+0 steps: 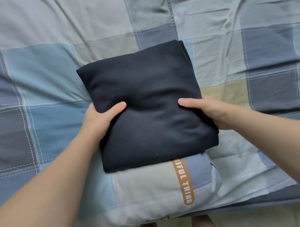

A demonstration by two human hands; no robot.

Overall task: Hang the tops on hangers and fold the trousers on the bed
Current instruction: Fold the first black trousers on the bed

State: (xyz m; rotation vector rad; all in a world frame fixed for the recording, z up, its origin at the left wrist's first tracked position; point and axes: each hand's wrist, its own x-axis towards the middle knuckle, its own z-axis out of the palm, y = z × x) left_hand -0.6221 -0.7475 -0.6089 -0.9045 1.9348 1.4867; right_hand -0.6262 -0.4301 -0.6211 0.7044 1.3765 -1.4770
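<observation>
The left hand (99,120) clamps the left edge of the dark navy folded trousers (147,104), a thick rectangular cloth bundle. Its thumb lies on top and its fingers are tucked out of sight beneath. The right hand (208,113) grips the opposite edge the same way, thumb on top and fingers hidden under the cloth. The bundle spans the gap between the two hands and extends beyond them, away from the person. Whether it rests on the bedding or is lifted just clear cannot be told. Under and around both hands spreads the blue and grey checked cotton bed cover (25,93), wrinkled to the right of the right hand. Behind the hands, between the forearms, runs an orange printed fabric strip (183,182).
</observation>
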